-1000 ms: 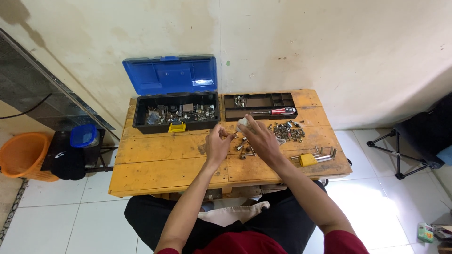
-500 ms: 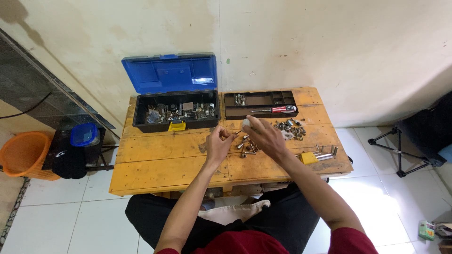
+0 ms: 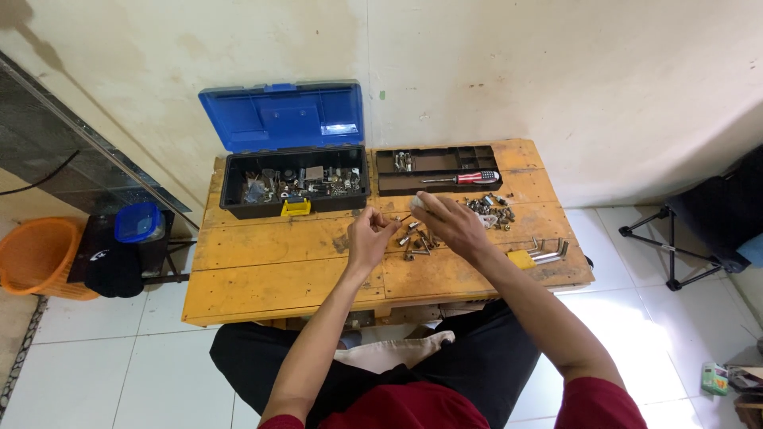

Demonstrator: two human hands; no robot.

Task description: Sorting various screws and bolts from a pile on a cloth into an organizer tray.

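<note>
left hand grip pinching small screw | right hand grip closed on white object | above loose fasteners on tabletop

A single camera sits on the person's head and looks steeply down and forward, from well above the yellow wooden desk, which lies across the middle of the picture. The pale plastered wall fills the top, the white tiled floor the lower corners. The person's own lap and both forearms rise from the bottom edge toward the desk's centre, so the view faces the way the body faces. The wide lens bends the edges: the orange plastic basket at left, the black folding stand at right.
</note>
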